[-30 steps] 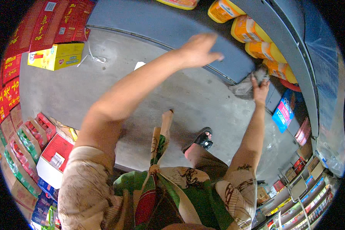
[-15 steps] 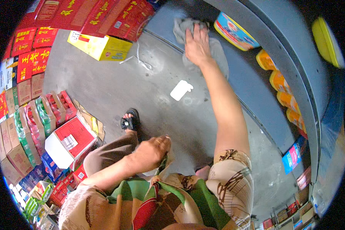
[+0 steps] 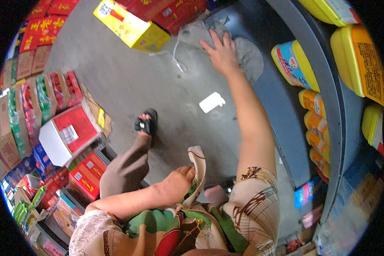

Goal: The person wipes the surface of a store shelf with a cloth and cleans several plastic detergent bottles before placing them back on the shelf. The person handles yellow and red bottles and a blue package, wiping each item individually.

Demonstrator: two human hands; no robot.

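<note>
At the upper middle, my right hand (image 3: 222, 54) lies with spread fingers against a rumpled grey cloth (image 3: 249, 59). The cloth drapes along the front edge of a low blue-grey shelf (image 3: 277, 96), on both sides of the hand. My left hand (image 3: 177, 186) is closed in front of my body, gripping a patterned fabric tie (image 3: 197, 160) of my clothing, whose pale end sticks up beyond the fingers. Closest to the right hand on the shelf stands a yellow tub (image 3: 295, 64) with a blue label.
Several orange-labelled tubs (image 3: 315, 128) line the shelf, with larger yellow tubs (image 3: 358, 59) above. A yellow box (image 3: 145, 36) and a white card-like piece (image 3: 212, 102) lie on the floor. Red cartons (image 3: 87, 175) and shrink-wrapped drink packs (image 3: 42, 96) are stacked left.
The view has shifted. My right hand and the cloth have moved toward the shelf's front edge, farther from the blue-labelled tub. The tie's end now stands up from my left hand.
</note>
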